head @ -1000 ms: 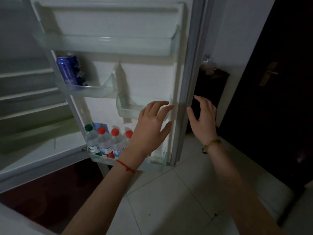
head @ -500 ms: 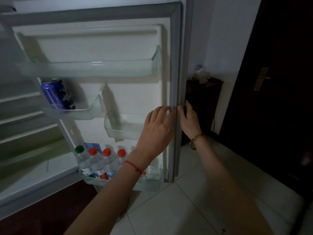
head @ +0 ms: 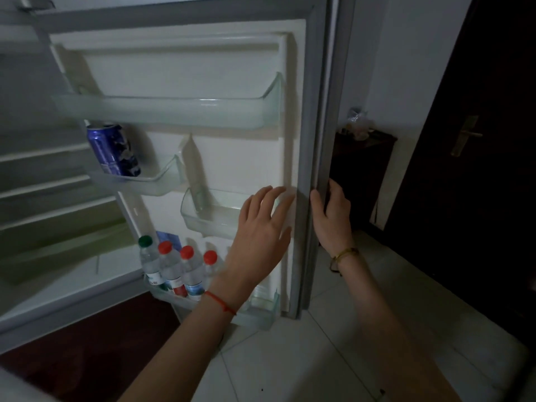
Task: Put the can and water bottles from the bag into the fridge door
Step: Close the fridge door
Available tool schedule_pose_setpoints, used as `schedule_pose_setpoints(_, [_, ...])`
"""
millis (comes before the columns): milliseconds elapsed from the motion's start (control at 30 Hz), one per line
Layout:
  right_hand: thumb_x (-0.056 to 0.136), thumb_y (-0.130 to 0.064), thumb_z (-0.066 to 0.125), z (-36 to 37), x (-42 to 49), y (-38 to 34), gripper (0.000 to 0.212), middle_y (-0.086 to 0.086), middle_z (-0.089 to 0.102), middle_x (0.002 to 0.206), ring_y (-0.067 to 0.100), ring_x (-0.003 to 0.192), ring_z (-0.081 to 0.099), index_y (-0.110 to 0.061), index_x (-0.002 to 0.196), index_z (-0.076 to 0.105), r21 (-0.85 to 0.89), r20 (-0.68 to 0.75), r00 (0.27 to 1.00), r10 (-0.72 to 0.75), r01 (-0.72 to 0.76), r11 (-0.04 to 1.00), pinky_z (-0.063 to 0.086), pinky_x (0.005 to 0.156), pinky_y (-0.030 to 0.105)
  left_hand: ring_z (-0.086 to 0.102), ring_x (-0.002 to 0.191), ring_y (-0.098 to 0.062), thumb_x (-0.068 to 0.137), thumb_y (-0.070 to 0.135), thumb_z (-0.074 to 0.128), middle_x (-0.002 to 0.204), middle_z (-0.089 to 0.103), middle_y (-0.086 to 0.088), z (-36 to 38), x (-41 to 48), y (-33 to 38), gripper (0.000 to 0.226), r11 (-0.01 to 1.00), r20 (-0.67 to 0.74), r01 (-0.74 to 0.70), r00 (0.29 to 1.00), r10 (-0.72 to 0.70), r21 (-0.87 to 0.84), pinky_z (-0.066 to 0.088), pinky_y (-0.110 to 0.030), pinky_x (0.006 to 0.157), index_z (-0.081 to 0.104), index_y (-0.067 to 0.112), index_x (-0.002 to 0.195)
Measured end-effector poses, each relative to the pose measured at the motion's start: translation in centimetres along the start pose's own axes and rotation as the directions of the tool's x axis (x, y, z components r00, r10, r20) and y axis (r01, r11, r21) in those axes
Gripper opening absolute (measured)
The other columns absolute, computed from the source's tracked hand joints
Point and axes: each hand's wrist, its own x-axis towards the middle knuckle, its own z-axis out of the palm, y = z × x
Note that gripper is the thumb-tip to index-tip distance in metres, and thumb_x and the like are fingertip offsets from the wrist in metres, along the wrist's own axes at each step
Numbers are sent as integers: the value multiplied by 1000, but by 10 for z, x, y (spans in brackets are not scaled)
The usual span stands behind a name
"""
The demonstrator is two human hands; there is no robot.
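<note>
While both hands are at the free edge of the white fridge door (head: 232, 158), we judge the loading essentially done. Nearest, our left hand (head: 262, 227) lies flat with fingers spread against the inner liner by the door's right edge, holding nothing. Our right hand (head: 330, 219) wraps the grey outer edge, thumb on the gasket side, fingers hidden behind; it grips the door itself, no item.

Below the left forearm, the clear bottom door shelf (head: 261, 311) carries the four clear plastic water bottles (head: 177, 268), one green-capped and three red-capped, upright and touching, towards its left end. Further up, the blue metal drink can (head: 114, 150) stands in the small clear left-hand bin (head: 156, 182). The small right bin (head: 208, 216) and the long top shelf (head: 174, 111) appear empty.

No bag is in view, so we cannot confirm it is emptied. Likely remaining: swing the door shut. Nothing visibly blocks it; beyond the door stand a dark cabinet (head: 362, 169) and a dark room door (head: 478, 169).
</note>
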Motion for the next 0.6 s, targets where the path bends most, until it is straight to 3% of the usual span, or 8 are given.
schedule_pose_setpoints(100, [92, -49, 46, -1, -23, -5, 58, 3, 47, 137, 18, 129, 44, -19, 140, 35, -19, -29, 998, -57, 56, 998, 47, 102, 39, 35, 140, -30, 89, 22, 60, 146, 45, -8, -9, -20, 6, 59, 999, -32, 32, 999, -32, -5, 27, -42, 116, 42, 14, 145])
schedule_pose_setpoints(167, [94, -42, 50, 0, -40, -12, 51, 3, 48, 134, 12, 122, 42, -16, 137, 38, -40, -43, 995, -88, 87, 995, 43, 95, 28, 34, 140, -30, 88, 19, 61, 146, 46, -8, -17, -32, 10, 59, 999, -56, 43, 997, -43, -9, 29, -43, 116, 43, 14, 144])
schedule_pose_setpoints(267, [93, -39, 52, 0, -68, -25, 49, 4, 47, 129, 5, 113, 37, -13, 132, 39, -85, -85, 984, -154, 147, 986, 37, 90, 21, 33, 141, -30, 88, 17, 62, 147, 45, -8, -27, -50, 12, 61, 998, -54, 58, 997, -58, -13, 30, -45, 115, 42, 14, 145])
schedule_pose_setpoints(467, [88, -49, 56, 6, -112, -37, 52, 3, 48, 119, 16, 110, 49, -16, 123, 38, -112, -130, 957, -260, 247, 963, 54, 82, 31, 28, 144, -28, 91, 22, 57, 150, 42, -6, -51, -86, 8, 60, 996, -60, 84, 994, -86, -44, 30, -46, 115, 39, 15, 147])
schedule_pose_setpoints(600, [84, -47, 64, 11, -141, -50, 54, 2, 52, 110, 13, 103, 51, -10, 116, 43, -76, -164, 942, -294, 285, 955, 43, 77, 6, 26, 145, -26, 93, 26, 55, 151, 40, -4, -70, -114, 4, 59, 993, -62, 96, 993, -100, -65, 28, -44, 116, 37, 16, 149])
